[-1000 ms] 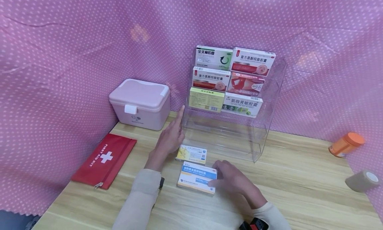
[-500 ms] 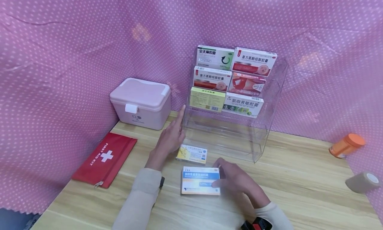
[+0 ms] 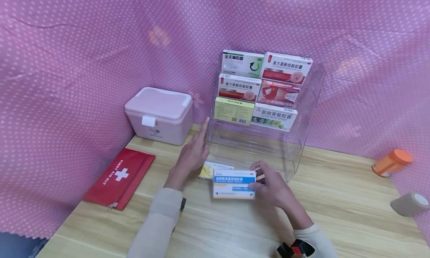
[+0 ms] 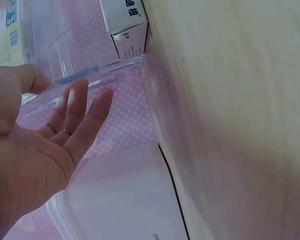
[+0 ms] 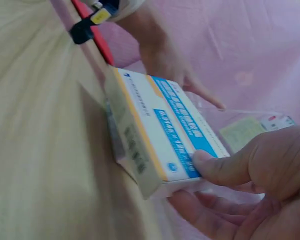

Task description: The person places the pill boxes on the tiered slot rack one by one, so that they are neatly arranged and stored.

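My right hand (image 3: 273, 187) pinches a white, blue and orange medicine box (image 3: 234, 184), with the thumb on its printed face and the fingers behind. The box is tilted up off the table, its face towards me. In the right wrist view the thumb (image 5: 217, 167) presses near one end of the box. Behind it, partly hidden, a yellow and white medicine box (image 3: 206, 170) lies on the table. My left hand (image 3: 192, 153) touches the left side of the clear acrylic rack (image 3: 248, 153), fingers mostly straight. In the left wrist view, the fingers (image 4: 92, 117) are extended by the rack's edge.
Several medicine boxes stand in the rack's upper tiers, including a yellow-green box (image 3: 234, 110). A pink medicine case (image 3: 158, 116) and a red first aid pouch (image 3: 119, 179) are at left. An orange bottle (image 3: 392, 163) and a beige roll (image 3: 408, 204) lie at right.
My right hand has lifted the blue and white medicine box from the table, tilted it up and moved it towards the rack, partly covering the yellow box. The left hand stays at the rack.
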{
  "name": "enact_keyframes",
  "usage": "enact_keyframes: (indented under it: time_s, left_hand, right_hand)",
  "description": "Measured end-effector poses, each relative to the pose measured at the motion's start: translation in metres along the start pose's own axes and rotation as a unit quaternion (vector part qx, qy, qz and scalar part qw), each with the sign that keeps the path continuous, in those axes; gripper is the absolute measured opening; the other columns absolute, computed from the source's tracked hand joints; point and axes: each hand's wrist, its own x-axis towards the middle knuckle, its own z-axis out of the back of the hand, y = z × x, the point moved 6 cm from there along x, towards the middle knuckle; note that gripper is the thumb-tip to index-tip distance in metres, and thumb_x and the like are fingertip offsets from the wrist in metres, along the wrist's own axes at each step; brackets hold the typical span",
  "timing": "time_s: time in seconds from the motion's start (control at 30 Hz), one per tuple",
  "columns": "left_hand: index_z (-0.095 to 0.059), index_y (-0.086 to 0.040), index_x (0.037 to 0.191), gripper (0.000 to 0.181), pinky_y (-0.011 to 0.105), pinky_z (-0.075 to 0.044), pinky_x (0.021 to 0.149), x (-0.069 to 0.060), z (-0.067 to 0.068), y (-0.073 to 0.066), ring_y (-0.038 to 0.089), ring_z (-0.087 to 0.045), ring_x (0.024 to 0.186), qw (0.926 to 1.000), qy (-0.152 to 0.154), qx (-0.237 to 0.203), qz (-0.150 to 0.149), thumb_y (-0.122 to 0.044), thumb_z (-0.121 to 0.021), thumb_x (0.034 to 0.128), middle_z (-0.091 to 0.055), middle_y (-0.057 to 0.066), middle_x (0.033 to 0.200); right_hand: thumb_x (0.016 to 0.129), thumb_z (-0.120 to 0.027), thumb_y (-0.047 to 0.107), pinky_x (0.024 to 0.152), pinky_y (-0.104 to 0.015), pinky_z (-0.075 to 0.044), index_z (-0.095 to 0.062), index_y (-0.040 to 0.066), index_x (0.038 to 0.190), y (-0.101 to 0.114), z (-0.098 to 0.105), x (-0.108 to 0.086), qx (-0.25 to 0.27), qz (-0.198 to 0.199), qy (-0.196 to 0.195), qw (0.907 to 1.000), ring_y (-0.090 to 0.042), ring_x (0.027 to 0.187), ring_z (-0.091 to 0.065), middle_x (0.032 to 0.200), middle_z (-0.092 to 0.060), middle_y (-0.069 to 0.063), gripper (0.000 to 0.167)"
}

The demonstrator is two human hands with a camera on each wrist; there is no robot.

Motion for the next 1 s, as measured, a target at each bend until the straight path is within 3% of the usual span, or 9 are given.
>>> enact_keyframes:
  time_s: [0.17,0.33,0.43,0.53,0.63,0.7,0.8,1.0]
  left_hand:
    - [0.013,-0.053,0.168,0.115,0.033,-0.051,0.064,0.000,0.000,-0.001,0.021,-0.055,0.077,1.0000,0.001,0.002,-0.003,-0.004,-0.064,0.0985,-0.059,0.006,0.106]
    - [0.019,-0.060,0.163,0.118,0.034,-0.053,0.067,-0.001,0.000,-0.001,0.022,-0.057,0.079,0.9999,0.008,0.004,0.010,-0.006,-0.064,0.0996,-0.059,0.006,0.109]
    - [0.020,-0.063,0.161,0.118,0.035,-0.053,0.068,-0.001,0.001,-0.002,0.022,-0.058,0.079,0.9999,0.010,0.002,0.012,-0.006,-0.064,0.1002,-0.060,0.006,0.111]
    - [0.020,-0.061,0.162,0.118,0.036,-0.054,0.068,-0.001,0.001,-0.002,0.023,-0.058,0.079,0.9999,0.010,0.004,0.009,-0.005,-0.063,0.1003,-0.060,0.007,0.111]
    - [0.019,-0.059,0.164,0.117,0.036,-0.054,0.069,0.000,0.001,-0.001,0.022,-0.058,0.080,0.9999,0.008,0.007,0.005,-0.005,-0.063,0.1001,-0.060,0.007,0.111]
    - [0.017,-0.056,0.166,0.116,0.036,-0.054,0.070,0.000,0.001,-0.001,0.022,-0.058,0.080,0.9999,0.006,0.008,0.004,-0.005,-0.063,0.1001,-0.060,0.007,0.110]
    - [0.017,-0.056,0.166,0.116,0.036,-0.054,0.070,0.000,0.001,-0.001,0.022,-0.057,0.081,0.9999,0.005,0.009,0.005,-0.005,-0.064,0.0998,-0.060,0.006,0.109]
    - [0.020,-0.060,0.163,0.118,0.037,-0.055,0.071,0.000,0.001,-0.001,0.023,-0.058,0.082,0.9999,0.006,0.007,0.006,-0.005,-0.064,0.1002,-0.060,0.007,0.111]
  right_hand:
    - [0.098,-0.072,-0.001,0.089,-0.047,-0.066,-0.055,0.003,0.138,0.014,0.026,0.004,-0.011,0.027,-0.083,0.9961,-0.043,0.109,-0.077,0.124,-0.071,-0.027,0.043]
    - [0.098,-0.070,-0.005,0.093,-0.048,-0.066,-0.054,0.001,0.142,0.035,0.054,0.014,-0.027,0.083,-0.177,0.9804,-0.046,0.115,-0.074,0.131,-0.069,-0.028,0.047]
    - [0.095,-0.071,-0.009,0.092,-0.048,-0.065,-0.054,-0.003,0.140,0.045,0.071,0.021,-0.038,0.135,-0.240,0.9604,-0.046,0.113,-0.075,0.130,-0.070,-0.028,0.048]
    - [0.092,-0.074,-0.012,0.088,-0.044,-0.065,-0.057,-0.006,0.136,0.053,0.087,0.027,-0.071,0.179,-0.313,0.9299,-0.045,0.106,-0.077,0.123,-0.071,-0.028,0.047]
    - [0.090,-0.075,-0.013,0.086,-0.044,-0.065,-0.059,-0.007,0.133,0.055,0.097,0.033,-0.099,0.202,-0.367,0.9025,-0.044,0.102,-0.078,0.118,-0.069,-0.027,0.046]
    - [0.090,-0.075,-0.015,0.086,-0.047,-0.066,-0.061,-0.007,0.131,0.055,0.101,0.037,-0.114,0.210,-0.389,0.8898,-0.045,0.101,-0.077,0.116,-0.067,-0.027,0.045]
    - [0.090,-0.073,-0.016,0.086,-0.051,-0.066,-0.062,-0.004,0.131,0.049,0.100,0.045,-0.139,0.203,-0.398,0.8836,-0.045,0.103,-0.075,0.117,-0.067,-0.027,0.044]
    - [0.091,-0.075,-0.009,0.086,-0.056,-0.063,-0.065,0.003,0.132,0.030,0.086,0.058,-0.190,0.161,-0.378,0.8915,-0.044,0.102,-0.074,0.124,-0.069,-0.025,0.044]
